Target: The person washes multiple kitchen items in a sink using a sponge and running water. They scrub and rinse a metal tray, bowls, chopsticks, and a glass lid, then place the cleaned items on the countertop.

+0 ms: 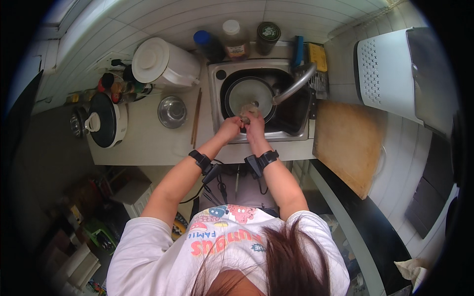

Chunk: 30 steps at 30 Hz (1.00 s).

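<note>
Over the near side of a sink [217, 111], my two hands meet around a small, pale brownish, soft-looking item [249, 110]. My right hand [255, 124] grips it from the right. The fingertips of my left hand [231, 127] pinch its lower left end. Fingers cover part of the item, so I cannot tell exactly what it is. Beneath it in the basin sits a round, dark-rimmed pan [242, 92] holding cloudy liquid. A curved metal faucet [296, 85] reaches over the pan's right side.
Left of the sink lie wooden chopsticks [196, 118], a metal bowl [172, 112], a white lidded appliance [150, 61] and a dark-lidded electric cooker [105, 120]. Several jars, including a white-capped one [235, 40], line the back. A wooden cutting board [348, 140] leans at right.
</note>
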{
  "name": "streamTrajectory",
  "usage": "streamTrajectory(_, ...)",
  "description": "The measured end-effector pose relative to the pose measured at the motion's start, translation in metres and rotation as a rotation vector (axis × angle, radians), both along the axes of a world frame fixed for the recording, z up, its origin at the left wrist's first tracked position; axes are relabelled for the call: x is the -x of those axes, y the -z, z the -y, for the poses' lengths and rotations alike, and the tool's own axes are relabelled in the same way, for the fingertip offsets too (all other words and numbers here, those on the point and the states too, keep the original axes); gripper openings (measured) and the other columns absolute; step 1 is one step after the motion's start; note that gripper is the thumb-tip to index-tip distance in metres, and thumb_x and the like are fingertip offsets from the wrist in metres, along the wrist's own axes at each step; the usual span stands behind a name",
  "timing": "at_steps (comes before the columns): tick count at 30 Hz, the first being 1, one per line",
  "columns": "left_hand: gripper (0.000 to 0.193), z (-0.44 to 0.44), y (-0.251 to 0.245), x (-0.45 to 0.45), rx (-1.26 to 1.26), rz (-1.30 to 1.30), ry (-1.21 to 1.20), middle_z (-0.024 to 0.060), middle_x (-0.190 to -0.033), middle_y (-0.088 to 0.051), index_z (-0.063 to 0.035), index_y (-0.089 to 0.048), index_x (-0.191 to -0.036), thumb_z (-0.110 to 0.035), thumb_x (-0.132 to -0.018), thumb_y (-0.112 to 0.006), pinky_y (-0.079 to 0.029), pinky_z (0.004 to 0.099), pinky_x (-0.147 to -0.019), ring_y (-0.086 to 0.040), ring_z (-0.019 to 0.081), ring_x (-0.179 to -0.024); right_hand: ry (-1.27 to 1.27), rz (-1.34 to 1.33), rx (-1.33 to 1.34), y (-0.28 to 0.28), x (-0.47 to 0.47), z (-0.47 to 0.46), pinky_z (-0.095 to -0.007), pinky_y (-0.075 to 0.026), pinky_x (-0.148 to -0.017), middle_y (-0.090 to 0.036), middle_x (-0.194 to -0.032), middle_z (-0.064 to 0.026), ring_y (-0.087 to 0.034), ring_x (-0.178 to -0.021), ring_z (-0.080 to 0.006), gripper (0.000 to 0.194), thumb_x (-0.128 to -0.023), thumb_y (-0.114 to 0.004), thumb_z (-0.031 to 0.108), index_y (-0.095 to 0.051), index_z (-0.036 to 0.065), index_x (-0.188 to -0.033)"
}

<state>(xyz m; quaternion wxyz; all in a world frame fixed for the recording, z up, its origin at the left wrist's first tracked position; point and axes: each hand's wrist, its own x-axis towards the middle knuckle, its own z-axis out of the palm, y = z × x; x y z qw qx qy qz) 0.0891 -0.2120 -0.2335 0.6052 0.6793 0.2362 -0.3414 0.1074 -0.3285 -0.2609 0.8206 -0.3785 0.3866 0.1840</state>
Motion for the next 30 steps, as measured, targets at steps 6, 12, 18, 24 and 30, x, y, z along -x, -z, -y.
streamTrajectory(6, 0.02, -0.005, -0.009, -0.003, 0.159, -0.117, -0.061, -0.0032, -0.059, -0.047, -0.0089, -0.057, -0.088, -0.022, -0.096, -0.044, -0.033, 0.0246, -0.047, -0.039, 0.0071, -0.048, -0.022, 0.133, 0.011, -0.005, 0.002, 0.003, -0.0299, -0.052, -0.071, -0.06, -0.105, -0.0104, -0.062, -0.091, -0.0206, 0.035, -0.084, -0.061, 0.0, -0.051, 0.003, -0.117)
streamTrajectory(12, 0.031, -0.036, 0.0, -0.023, 0.061, 0.046, 0.144, 0.0007, -0.089, -0.062, -0.0084, -0.055, -0.123, -0.023, -0.097, -0.046, -0.044, 0.024, -0.067, -0.056, 0.009, -0.079, -0.317, 0.451, 0.362, -0.014, -0.023, 0.022, -0.0265, -0.046, -0.09, -0.058, -0.123, -0.0115, -0.058, -0.108, -0.0192, 0.068, -0.078, -0.061, -0.005, -0.039, 0.007, -0.141)
streamTrajectory(18, 0.03, -0.033, -0.023, -0.063, -0.188, 0.57, 0.182, 0.0086, -0.105, -0.062, -0.0101, -0.062, -0.12, -0.015, -0.091, -0.059, -0.047, 0.0301, -0.079, -0.061, 0.018, -0.094, -0.815, 0.68, 0.963, -0.047, -0.039, 0.016, -0.0469, -0.048, -0.074, -0.062, -0.104, -0.0268, -0.06, -0.093, -0.044, 0.092, -0.074, -0.054, -0.005, -0.015, 0.028, -0.15)
streamTrajectory(24, 0.018, -0.033, -0.063, -0.069, -0.45, 0.769, 0.23, 0.01, -0.088, -0.066, -0.0065, -0.069, -0.102, -0.008, -0.085, -0.062, -0.049, 0.0325, -0.07, -0.063, 0.0256, -0.081, -0.914, 0.796, 1.065, -0.059, -0.035, 0.017, -0.0508, -0.046, -0.066, -0.064, -0.092, -0.0255, -0.06, -0.077, -0.0464, 0.099, -0.071, -0.051, -0.008, -0.006, 0.031, -0.151)
streamTrajectory(30, 0.018, -0.071, -0.095, -0.06, -0.397, 0.999, 0.236, 0.0108, -0.092, -0.067, -0.008, -0.069, -0.1, -0.006, -0.083, -0.062, -0.051, 0.0339, -0.07, -0.065, 0.0297, -0.082, -0.993, 0.949, 1.114, -0.044, -0.019, 0.037, -0.0494, -0.049, -0.07, -0.063, -0.101, -0.0228, -0.06, -0.084, -0.0429, 0.097, -0.069, -0.048, -0.013, -0.02, 0.034, -0.149)
